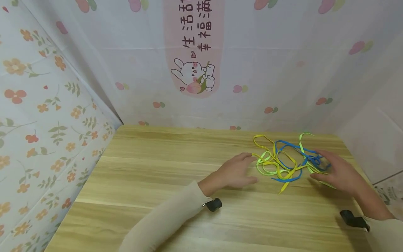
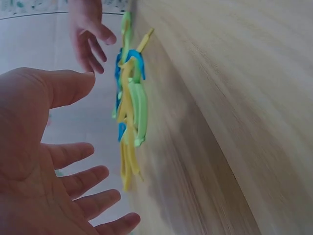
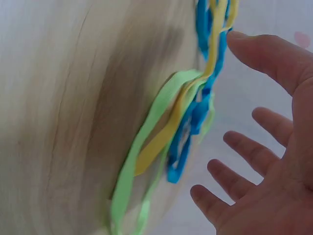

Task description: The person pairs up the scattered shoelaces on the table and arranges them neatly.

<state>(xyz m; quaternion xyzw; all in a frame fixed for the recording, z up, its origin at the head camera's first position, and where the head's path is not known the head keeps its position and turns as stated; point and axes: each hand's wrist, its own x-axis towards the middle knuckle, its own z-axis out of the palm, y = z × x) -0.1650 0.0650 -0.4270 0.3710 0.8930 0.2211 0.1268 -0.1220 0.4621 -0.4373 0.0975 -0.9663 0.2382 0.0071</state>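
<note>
Flat shoelaces lie in a loose tangle at the right of the table: a yellow lace [image 1: 284,187], a blue lace [image 1: 288,142] and a light green lace [image 1: 300,141]. My left hand [image 1: 236,171] hovers at the left side of the tangle, fingers spread and nothing held. On the opposite side, my right hand [image 1: 341,171] is above the laces' right end, its fingers apart. In the left wrist view the laces [image 2: 139,112] are beyond the fingertips. The right wrist view has the green lace [image 3: 122,196] hanging toward the near side, with a gap before the fingers.
The wooden table [image 1: 157,168] ends at a white printed curtain [image 1: 267,70] behind it. A floral cloth [image 1: 47,140] hangs along the left side. Small black cameras [image 1: 214,204] are clipped at both sleeve cuffs.
</note>
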